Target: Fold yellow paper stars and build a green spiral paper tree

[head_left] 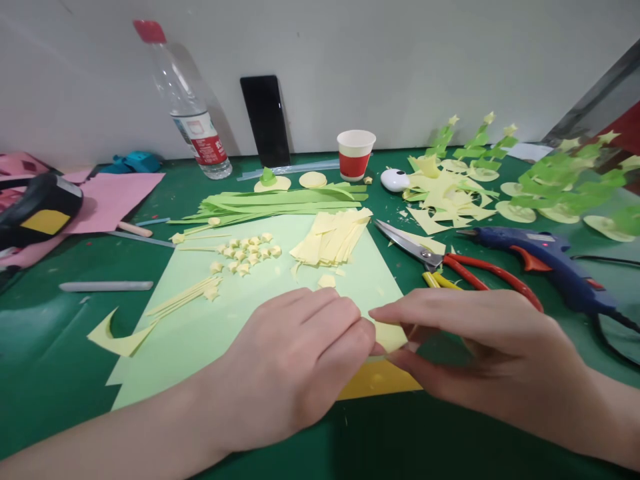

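A small folded piece of yellow paper is held between my two hands, over the near right part of the light green sheets. My left hand has its fingers curled, and their tips at the paper's left edge are mostly hidden. My right hand pinches the paper between thumb and fingers. Just beyond my hands lies a folded yellow pentagon. Farther back are a fan of pale yellow strips and a cluster of small yellow paper stars.
Scissors with red handles and a blue glue gun lie at right. Green strips, a red and white cup, a phone and a bottle are at the back. Pink paper lies left.
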Tool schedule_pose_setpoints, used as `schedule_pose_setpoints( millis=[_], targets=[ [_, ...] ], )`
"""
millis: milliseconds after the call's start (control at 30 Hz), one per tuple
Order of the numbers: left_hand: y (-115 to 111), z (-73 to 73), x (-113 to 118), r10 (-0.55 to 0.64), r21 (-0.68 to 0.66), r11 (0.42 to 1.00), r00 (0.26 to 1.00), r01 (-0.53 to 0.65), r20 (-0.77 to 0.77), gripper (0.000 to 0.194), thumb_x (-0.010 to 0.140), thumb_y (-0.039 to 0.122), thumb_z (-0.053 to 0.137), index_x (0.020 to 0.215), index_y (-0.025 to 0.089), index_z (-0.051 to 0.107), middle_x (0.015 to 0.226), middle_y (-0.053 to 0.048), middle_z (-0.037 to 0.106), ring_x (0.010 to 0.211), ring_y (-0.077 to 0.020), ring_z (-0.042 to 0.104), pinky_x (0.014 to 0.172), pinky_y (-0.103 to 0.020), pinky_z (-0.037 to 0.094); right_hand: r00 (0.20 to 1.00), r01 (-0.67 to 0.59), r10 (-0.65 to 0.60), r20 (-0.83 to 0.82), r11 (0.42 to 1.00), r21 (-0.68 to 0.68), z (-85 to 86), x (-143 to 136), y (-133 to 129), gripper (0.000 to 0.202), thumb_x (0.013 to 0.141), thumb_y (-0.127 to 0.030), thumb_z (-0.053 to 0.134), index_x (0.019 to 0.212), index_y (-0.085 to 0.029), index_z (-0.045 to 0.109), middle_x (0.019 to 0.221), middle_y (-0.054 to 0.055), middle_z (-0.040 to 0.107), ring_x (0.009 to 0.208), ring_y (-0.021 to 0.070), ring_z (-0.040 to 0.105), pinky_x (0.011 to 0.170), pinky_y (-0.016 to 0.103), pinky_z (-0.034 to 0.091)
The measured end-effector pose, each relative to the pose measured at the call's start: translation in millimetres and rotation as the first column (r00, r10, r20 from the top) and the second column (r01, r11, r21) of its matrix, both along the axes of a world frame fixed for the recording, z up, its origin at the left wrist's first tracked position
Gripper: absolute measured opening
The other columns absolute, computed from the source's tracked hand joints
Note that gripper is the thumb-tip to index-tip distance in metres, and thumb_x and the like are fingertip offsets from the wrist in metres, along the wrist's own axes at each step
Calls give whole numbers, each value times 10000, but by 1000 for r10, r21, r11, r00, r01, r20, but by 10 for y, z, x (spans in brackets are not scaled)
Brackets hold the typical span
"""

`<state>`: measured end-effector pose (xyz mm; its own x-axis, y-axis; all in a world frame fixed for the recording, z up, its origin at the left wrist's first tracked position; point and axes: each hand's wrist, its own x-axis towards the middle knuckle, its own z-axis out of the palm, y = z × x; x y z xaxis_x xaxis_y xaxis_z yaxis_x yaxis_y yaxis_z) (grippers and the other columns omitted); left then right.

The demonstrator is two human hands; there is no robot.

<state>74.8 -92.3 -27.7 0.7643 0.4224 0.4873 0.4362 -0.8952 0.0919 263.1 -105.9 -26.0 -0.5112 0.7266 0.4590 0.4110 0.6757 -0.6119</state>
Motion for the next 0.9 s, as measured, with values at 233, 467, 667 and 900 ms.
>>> schedule_pose_setpoints(
  millis=[233, 467, 667, 900],
  targets=[
    [19, 4, -1, -15, -14, 1000, 1000, 14, -25, 377, 946, 141, 236, 732, 129, 545, 636, -17, 584, 574, -127, 484, 511, -250, 384, 1000, -15, 15, 12, 1000, -13, 3, -7, -1, 188, 775, -71, 506, 882, -184, 611, 740, -6, 683, 569, 73, 610, 517, 116, 501],
    [20, -17, -11, -45, -3, 999, 999, 45, 29, 267, 922, 124, 337, 762, 106, 550, 672, -39, 594, 608, -136, 486, 534, -258, 406, 999, -36, 36, 0, 999, -13, -24, 21, 24, 181, 793, -84, 510, 912, -175, 612, 760, 5, 687, 591, 78, 615, 541, 125, 508],
    [35, 7, -11, -14, 11, 1000, 1000, 14, 13, 281, 910, 155, 381, 701, 106, 561, 668, -53, 602, 598, -147, 490, 518, -266, 403, 995, -78, 58, -77, 957, -280, -10, 40, 62, 117, 783, -164, 596, 875, -148, 666, 662, 5, 673, 529, 70, 591, 502, 116, 486],
    [46, 18, 3, -12, -49, 999, 1000, 12, -1, 281, 899, 118, 366, 695, 99, 558, 665, -46, 582, 589, -140, 462, 510, -258, 375, 976, -182, -2, -217, 543, -820, -15, 13, 100, 284, 822, -321, 478, 653, -133, 608, 564, 24, 581, 492, 100, 581, 473, 171, 498]
  ],
)
